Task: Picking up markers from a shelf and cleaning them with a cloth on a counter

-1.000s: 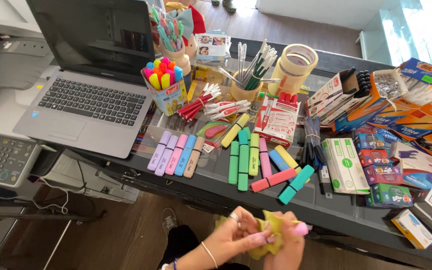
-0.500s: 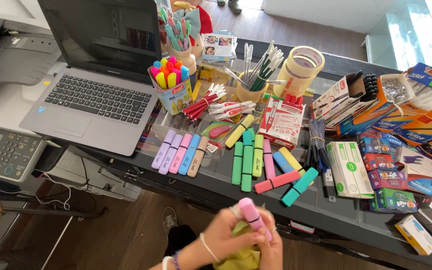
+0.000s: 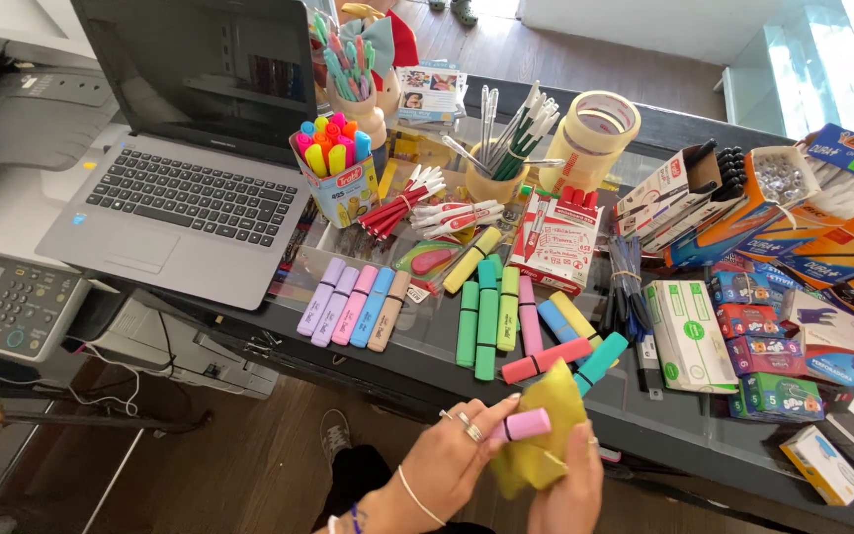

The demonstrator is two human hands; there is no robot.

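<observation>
At the bottom middle of the frame, the left hand [image 3: 452, 460] comes up from below with rings on its fingers and a thin band on the wrist. Its grip is closed on a pink highlighter [image 3: 518, 425], pinched between thumb and fingers, and the pen lies almost flat, pointing to the right. The right hand [image 3: 567, 485] sits just beside it at the bottom edge, with its grip closed around a yellow cloth [image 3: 538, 440]. The cloth is bunched up and touches the pink highlighter from below and behind. Both hands are held in the air in front of the near edge of the dark table [image 3: 684, 435], not resting on it. Just above the hands, in the middle of the frame, green, pink, blue and yellow highlighters [image 3: 491, 316] lie flat in a row on the table. To their left lies a row of pale pastel highlighters [image 3: 353, 305]. An open laptop [image 3: 200, 168] fills the upper left, and a box of bright markers [image 3: 338, 173] stands beside it. A roll of tape [image 3: 590, 138] stands near the top middle, next to a cup of pens [image 3: 501, 163]. Many boxes of pens and small packs [image 3: 773, 297] crowd the right side of the table. A printer [image 3: 12, 198] sits at the far left. Nothing lies between the hands and the table edge.
</observation>
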